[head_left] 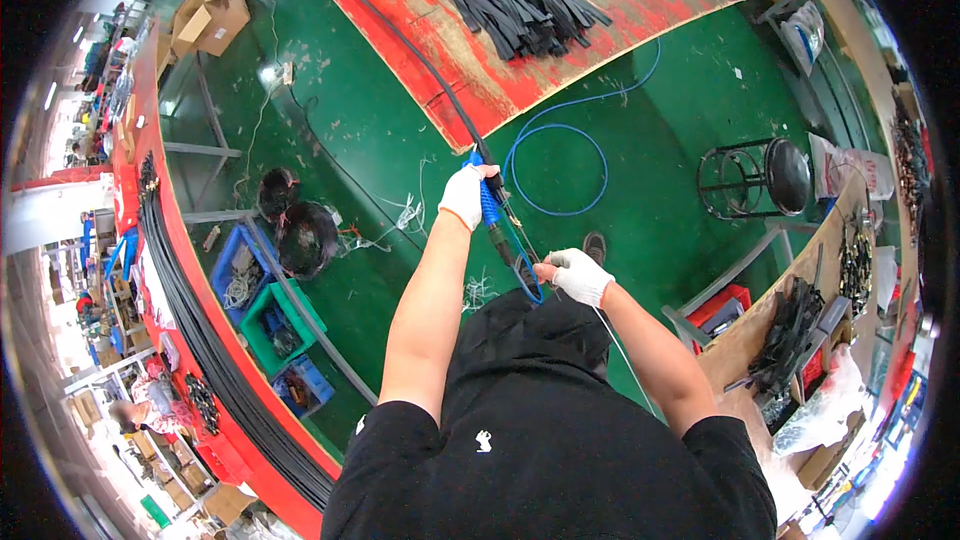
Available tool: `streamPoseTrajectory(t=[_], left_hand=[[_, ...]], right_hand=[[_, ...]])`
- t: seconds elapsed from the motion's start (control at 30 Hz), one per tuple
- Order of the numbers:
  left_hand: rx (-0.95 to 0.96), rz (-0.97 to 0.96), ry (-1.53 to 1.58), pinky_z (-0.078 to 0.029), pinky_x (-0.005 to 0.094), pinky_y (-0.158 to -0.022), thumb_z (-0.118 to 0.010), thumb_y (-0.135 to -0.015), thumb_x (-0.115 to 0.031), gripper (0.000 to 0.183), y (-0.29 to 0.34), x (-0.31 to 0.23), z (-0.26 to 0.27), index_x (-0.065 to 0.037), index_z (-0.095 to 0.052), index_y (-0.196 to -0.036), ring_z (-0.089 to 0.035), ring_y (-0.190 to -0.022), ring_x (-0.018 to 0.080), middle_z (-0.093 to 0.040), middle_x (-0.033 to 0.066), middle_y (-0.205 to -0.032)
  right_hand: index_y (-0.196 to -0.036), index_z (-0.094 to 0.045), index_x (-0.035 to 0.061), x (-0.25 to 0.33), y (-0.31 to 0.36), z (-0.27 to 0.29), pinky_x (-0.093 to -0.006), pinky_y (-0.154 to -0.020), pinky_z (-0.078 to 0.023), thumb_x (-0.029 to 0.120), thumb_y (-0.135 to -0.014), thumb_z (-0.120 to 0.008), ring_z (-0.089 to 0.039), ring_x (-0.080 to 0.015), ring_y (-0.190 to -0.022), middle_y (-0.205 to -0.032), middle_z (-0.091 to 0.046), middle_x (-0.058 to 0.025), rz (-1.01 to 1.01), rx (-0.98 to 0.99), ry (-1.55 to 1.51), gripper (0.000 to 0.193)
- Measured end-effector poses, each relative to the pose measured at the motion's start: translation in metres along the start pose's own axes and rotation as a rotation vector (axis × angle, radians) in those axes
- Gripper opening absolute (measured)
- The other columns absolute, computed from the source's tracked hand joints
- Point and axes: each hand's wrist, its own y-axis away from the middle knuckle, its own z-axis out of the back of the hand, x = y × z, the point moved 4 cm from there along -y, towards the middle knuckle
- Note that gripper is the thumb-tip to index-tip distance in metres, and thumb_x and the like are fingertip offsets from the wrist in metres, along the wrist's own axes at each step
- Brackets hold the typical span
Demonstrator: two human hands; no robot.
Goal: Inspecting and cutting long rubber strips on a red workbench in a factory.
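Note:
My left hand [463, 197], in a white glove with bare fingertips, is closed around a long black cable [440, 80] and a blue ribbed handle-like piece [489, 206]. The cable comes down over the near corner of the red table. Lower and to the right, my right hand [580, 277], gloved the same way, pinches thin wires that run up toward the left hand. Between the hands hangs a blue loop of hose [537, 288], with a dark part beside it. A thin white strand [625, 360] trails below my right hand. Exact wire ends are too small to tell.
The worn red table [420, 65] ahead bears a heap of black strips [515, 10]. A blue hose [606, 165] coils on the green floor. A round black stool [786, 177] stands right; crates [275, 325] and black cable bundles [205, 330] are left. A bench [745, 365] curves along the right.

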Motion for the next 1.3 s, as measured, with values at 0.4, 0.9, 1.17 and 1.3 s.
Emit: streamPoseTrajectory(t=[0.4, 0.9, 1.17, 1.3], left_hand=[[-0.086, -0.077, -0.123, -0.05, 0.0363, -0.065, -0.078, -0.086, -0.01, 0.013, -0.005, 0.013, 0.012, -0.007, -0.066, -0.091, -0.062, -0.069, 0.0202, -0.065, 0.0049, -0.08], [-0.062, -0.171, -0.101, -0.058, 0.0347, -0.071, -0.075, -0.093, -0.012, 0.013, 0.008, 0.008, 0.022, -0.002, -0.07, -0.099, -0.069, -0.076, 0.0212, -0.071, 0.0082, -0.086], [-0.07, -0.087, -0.091, -0.06, 0.0354, -0.075, -0.072, -0.093, -0.01, 0.015, 0.011, 0.007, 0.038, -0.001, -0.071, -0.106, -0.072, -0.083, 0.0216, -0.074, 0.0098, -0.095], [-0.08, -0.093, -0.042, -0.048, 0.0304, -0.065, -0.08, -0.087, -0.014, 0.015, 0.028, -0.01, 0.026, -0.007, -0.07, -0.096, -0.06, -0.071, 0.0135, -0.065, -0.0003, -0.081]], right_hand=[[-0.123, -0.064, 0.0019, 0.044, 0.013, 0.017, -0.028, -0.088, -0.05, 0.021, -0.096, -0.074, -0.061, -0.0122, -0.096, -0.102, -0.067, -0.0038, 0.184, -0.174, -0.028, 0.035], [-0.115, -0.072, -0.0059, 0.091, -0.133, 0.034, -0.0352, -0.095, -0.052, 0.043, -0.096, -0.073, -0.069, -0.0222, -0.101, -0.107, -0.076, -0.0156, 0.162, -0.162, 0.067, 0.053], [-0.11, -0.074, -0.0055, 0.092, -0.156, 0.032, -0.0325, -0.091, -0.051, 0.034, -0.092, -0.078, -0.067, -0.0184, -0.096, -0.101, -0.075, -0.0121, 0.165, 0.045, 0.022, 0.044], [-0.11, -0.074, -0.0053, 0.11, -0.145, 0.036, -0.0309, -0.089, -0.05, 0.027, -0.093, -0.076, -0.066, -0.0165, -0.094, -0.098, -0.074, -0.0093, 0.071, 0.042, 0.003, 0.036]])
